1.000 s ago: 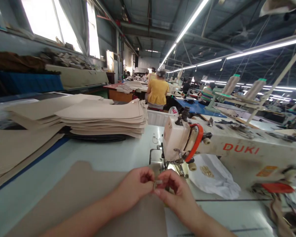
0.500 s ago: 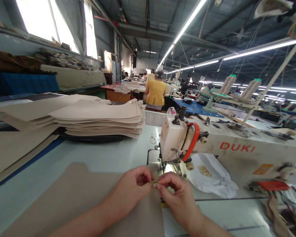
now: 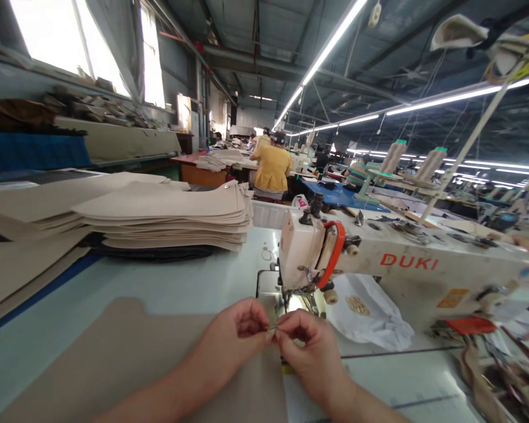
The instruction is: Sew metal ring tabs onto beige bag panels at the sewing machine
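Observation:
My left hand (image 3: 235, 332) and my right hand (image 3: 312, 346) meet in front of the sewing machine's needle area, each in a closed pinch. Between their fingertips is a small, thin brass-coloured piece (image 3: 272, 329), mostly covered by the fingers. Beneath my left hand and forearm a large beige fabric panel (image 3: 167, 352) lies flat, its right edge passing under the hands. Just beyond the fingers stands the white sewing machine (image 3: 297, 247) with a red lever. To the right, several brass-coloured pieces (image 3: 358, 305) lie on a crumpled white sheet (image 3: 381, 329).
A thick stack of beige panels (image 3: 158, 205) rests at the left back of the pale table (image 3: 194, 288). Thread cones (image 3: 429, 164) stand behind the machine. Straps and metal parts (image 3: 502, 376) gather at the right. A person in a yellow top (image 3: 271, 167) sits ahead.
My view has turned slightly right, so the surroundings sit further left. Both hands stay pinched together, and the small piece between them now looks thinner.

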### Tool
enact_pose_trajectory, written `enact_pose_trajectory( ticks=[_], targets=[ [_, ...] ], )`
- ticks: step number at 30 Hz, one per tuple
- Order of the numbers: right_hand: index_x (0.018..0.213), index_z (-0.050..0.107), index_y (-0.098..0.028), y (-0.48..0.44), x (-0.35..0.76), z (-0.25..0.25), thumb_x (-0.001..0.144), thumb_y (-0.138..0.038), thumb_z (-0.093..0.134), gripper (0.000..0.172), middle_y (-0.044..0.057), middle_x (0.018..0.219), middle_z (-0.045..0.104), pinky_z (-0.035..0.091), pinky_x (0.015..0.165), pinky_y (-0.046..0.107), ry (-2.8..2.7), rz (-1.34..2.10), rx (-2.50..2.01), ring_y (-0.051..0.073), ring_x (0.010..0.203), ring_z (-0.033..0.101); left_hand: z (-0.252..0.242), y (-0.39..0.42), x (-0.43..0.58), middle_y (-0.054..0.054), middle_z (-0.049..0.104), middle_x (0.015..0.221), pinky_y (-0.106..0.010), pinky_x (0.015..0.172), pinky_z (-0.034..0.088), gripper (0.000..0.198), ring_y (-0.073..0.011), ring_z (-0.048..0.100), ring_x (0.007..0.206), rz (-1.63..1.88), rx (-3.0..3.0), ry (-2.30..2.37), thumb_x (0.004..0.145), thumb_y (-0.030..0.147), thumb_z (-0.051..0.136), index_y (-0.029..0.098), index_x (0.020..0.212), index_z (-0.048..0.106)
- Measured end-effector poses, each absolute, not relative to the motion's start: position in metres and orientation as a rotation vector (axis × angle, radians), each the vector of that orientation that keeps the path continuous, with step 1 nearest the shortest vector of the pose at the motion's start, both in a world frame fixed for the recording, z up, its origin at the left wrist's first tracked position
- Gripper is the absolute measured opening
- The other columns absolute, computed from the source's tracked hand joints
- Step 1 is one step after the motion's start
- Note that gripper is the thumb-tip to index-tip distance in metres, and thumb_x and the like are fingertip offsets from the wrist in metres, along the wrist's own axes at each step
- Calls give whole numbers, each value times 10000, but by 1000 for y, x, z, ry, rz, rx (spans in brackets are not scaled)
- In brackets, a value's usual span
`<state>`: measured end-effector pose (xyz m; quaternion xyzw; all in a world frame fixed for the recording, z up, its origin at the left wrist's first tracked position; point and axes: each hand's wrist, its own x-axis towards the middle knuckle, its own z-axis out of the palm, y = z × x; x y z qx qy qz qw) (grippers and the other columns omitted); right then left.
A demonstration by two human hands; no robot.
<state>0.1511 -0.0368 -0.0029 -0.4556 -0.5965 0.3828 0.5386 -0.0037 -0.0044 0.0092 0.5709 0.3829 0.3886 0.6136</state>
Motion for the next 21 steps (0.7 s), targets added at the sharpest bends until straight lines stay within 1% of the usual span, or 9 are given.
enact_pose_trajectory(
  ticks=[3,5,8,11,14,18,21],
  targets=[
    [647,611,-179,-38,150,-4,726,-274,664,135,9,655,640,441,574,235,-1392,969,-1062,131,608,563,10,-9,-4,38,527,610,-219,575,390,216,-112,499,598,943,1385,925,622,266,687,175,676,499],
    [710,612,-187,-38,150,-5,714,-326,704,167,-5,647,638,421,546,224,-1319,1054,-1043,126,590,560,11,-11,-5,33,527,622,-224,584,400,174,-119,505,612,959,1438,945,654,252,661,177,686,507],
    [820,609,-203,-38,153,-7,688,-353,742,240,-3,709,662,422,570,228,-1251,1154,-1012,137,634,581,13,-13,-6,28,535,629,-227,588,407,121,-125,515,616,949,1511,966,671,225,629,178,686,518],
    [765,643,-191,-39,156,-6,733,-357,703,180,-7,668,628,398,563,226,-1355,1107,-1065,121,606,526,14,-14,-7,26,539,638,-230,606,418,88,-130,527,627,954,1550,974,675,206,607,179,684,524],
    [705,655,-183,-40,158,-4,757,-385,669,209,-15,610,583,361,521,220,-1405,1050,-1124,110,561,463,13,-14,-7,24,553,662,-233,624,436,91,-136,542,648,971,1529,957,684,218,612,182,712,534],
    [697,629,-177,-40,157,-2,770,-406,649,241,-17,617,583,364,543,222,-1406,1077,-1133,113,575,485,12,-12,-7,-1,621,741,-250,691,459,113,-165,587,728,927,1513,932,706,262,621,178,777,592],
    [694,609,-175,-39,157,-3,780,-410,638,252,-16,624,583,359,548,224,-1412,1090,-1139,112,575,481,12,-12,-8,-5,647,727,-247,676,448,144,-173,591,726,846,1590,969,749,316,597,175,762,624]
  ],
)
